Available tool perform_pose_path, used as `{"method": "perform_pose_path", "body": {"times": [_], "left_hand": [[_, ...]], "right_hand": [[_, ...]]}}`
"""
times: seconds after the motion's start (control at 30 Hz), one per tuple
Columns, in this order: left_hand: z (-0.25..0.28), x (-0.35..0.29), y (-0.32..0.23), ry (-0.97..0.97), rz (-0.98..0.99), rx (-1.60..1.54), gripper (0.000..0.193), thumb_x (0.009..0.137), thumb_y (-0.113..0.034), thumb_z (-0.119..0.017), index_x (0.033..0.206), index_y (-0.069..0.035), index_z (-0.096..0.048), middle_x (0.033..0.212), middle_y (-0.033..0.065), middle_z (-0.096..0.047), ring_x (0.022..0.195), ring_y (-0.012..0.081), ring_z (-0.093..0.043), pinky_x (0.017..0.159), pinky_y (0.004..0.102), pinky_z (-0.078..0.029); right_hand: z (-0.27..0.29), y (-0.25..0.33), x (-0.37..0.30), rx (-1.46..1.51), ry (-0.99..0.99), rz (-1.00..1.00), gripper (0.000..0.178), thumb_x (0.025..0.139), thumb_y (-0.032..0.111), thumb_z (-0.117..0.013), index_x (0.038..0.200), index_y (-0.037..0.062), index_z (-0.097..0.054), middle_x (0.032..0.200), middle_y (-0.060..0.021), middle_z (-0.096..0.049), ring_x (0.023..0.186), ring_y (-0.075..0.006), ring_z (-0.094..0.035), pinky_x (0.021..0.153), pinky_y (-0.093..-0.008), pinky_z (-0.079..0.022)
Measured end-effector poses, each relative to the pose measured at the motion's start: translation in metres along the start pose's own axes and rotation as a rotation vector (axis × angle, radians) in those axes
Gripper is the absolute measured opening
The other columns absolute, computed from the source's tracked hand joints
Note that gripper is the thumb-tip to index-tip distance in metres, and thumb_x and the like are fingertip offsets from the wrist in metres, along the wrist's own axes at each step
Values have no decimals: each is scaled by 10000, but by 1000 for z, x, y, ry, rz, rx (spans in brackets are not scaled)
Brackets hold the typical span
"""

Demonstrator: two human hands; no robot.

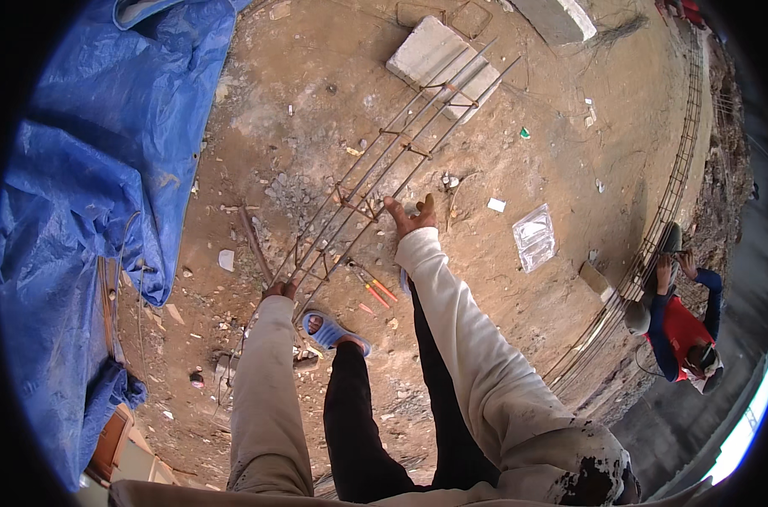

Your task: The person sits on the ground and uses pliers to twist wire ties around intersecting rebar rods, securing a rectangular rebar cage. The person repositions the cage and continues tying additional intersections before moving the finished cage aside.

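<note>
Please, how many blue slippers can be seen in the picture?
2: a left slipper on the person's left foot, and a right slipper, mostly hidden by the right leg and sleeve.

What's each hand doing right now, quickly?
Left hand: closed, holding the rebar cage.
Right hand: open, beside the rebar cage; whether it touches can't be told.

Construction site, bare dirt [502, 160], rebar cage [409, 147], probably concrete block [429, 52]

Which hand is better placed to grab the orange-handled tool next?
Right, probably: the right hand is open, fingers spread, near the orange-handled tool. The left hand seems closed around the rebar cage toward its near end.
</note>
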State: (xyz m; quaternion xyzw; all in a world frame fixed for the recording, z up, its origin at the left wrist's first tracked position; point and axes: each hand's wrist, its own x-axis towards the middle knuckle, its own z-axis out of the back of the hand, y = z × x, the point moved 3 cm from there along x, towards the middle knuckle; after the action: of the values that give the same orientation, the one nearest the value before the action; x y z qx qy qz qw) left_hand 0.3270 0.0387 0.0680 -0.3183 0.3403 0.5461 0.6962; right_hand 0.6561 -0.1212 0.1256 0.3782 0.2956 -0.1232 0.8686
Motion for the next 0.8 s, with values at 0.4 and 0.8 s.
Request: {"method": "perform_pose_path", "body": {"times": [0.4,0.8], "left_hand": [[-65,-20,-75,18,153,-135,296,847,-386,-586,979,-123,-620,954,155,-637,891,347,-603,770,426,-468],[-37,-38,-67,-216,385,-193,438,923,-441,-420,880,-49,-613,877,203,-630,843,380,-586,745,468,-443]], "right_hand": [[-25,19,176,-109,249,-338,952,659,307,-768,1346,-70,-226,1273,-287,-463,1179,-385,-464,944,-413,-407],[17,-158,118,-428,586,-122,478,741,152,-679,1165,-11,-532,896,-133,-649,804,-205,-623,715,-306,-500]]}}
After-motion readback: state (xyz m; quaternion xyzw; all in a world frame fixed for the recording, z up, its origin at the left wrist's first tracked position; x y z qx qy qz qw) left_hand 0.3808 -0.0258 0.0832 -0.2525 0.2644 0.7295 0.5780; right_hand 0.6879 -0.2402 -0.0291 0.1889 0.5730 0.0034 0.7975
